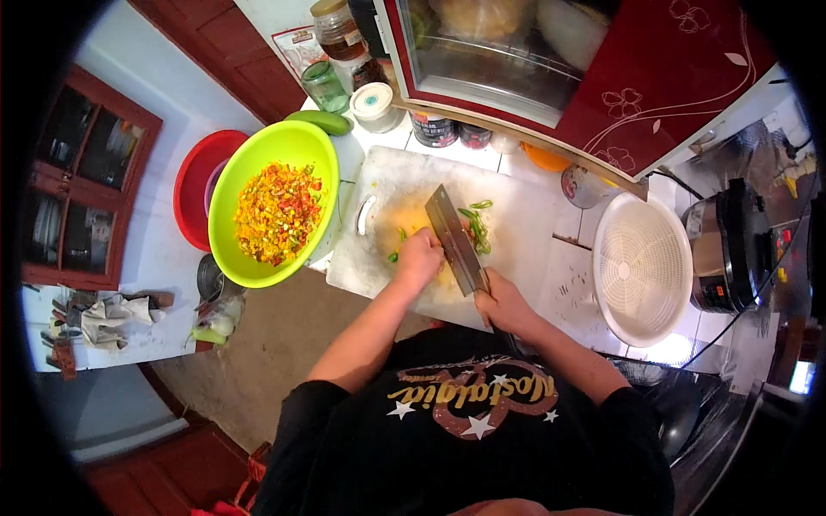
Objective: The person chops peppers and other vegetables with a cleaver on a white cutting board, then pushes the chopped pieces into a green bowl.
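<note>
My right hand (pixel 506 298) grips the handle of a broad cleaver (pixel 453 240) whose blade slants across a white plastic cutting board (pixel 529 206). Close to the blade's left side, my left hand (pixel 419 259) rests low over the board with its fingers curled. Whether it holds something is hidden. Sliced green chili peppers (pixel 477 231) lie in a small heap just right of the blade. A few green pieces (pixel 396 251) show left of my left hand. An orange stain spreads over the board's middle.
To the left stands a lime-green basin (pixel 328 187) of chopped yellow and red food (pixel 277 216), with a red basin (pixel 190 193) behind. A white colander (pixel 639 271) and rice cooker (pixel 723 245) are at right. Jars (pixel 324 87) and a red cabinet (pixel 671 84) line the back.
</note>
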A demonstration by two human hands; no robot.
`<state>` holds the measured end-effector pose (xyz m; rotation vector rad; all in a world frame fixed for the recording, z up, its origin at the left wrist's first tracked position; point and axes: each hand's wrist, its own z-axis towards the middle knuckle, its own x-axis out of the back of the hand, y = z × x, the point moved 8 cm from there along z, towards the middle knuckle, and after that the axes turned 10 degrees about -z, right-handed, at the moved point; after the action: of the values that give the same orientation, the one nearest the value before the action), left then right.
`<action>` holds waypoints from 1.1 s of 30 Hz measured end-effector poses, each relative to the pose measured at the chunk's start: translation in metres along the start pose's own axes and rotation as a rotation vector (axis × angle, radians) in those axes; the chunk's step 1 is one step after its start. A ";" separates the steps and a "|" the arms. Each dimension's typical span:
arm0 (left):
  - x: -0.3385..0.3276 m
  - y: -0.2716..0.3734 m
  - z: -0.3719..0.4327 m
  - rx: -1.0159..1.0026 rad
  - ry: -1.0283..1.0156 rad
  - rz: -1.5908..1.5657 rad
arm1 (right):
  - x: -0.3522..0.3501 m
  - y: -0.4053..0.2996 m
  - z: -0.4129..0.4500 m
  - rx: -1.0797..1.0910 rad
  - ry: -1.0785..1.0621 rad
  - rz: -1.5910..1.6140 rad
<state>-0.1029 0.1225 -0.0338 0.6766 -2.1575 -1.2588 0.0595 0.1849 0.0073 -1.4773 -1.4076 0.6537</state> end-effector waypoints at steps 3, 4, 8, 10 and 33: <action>-0.002 0.000 0.001 0.010 0.000 -0.030 | 0.000 -0.011 0.019 0.091 0.130 -0.208; -0.004 0.002 0.002 -0.001 -0.008 -0.008 | -0.001 -0.007 0.029 0.091 0.136 -0.204; 0.001 -0.008 0.010 -0.133 0.025 0.110 | 0.008 -0.018 0.047 0.104 0.172 -0.130; 0.002 -0.007 0.009 -0.199 0.055 0.155 | 0.015 -0.019 0.042 0.019 0.117 -0.021; 0.011 0.033 -0.057 -0.531 0.201 0.581 | 0.001 -0.025 -0.006 0.205 0.157 -0.477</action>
<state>-0.0771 0.0946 0.0219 -0.0494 -1.5785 -1.2794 0.0542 0.1815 0.0322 -0.9611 -1.4511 0.3585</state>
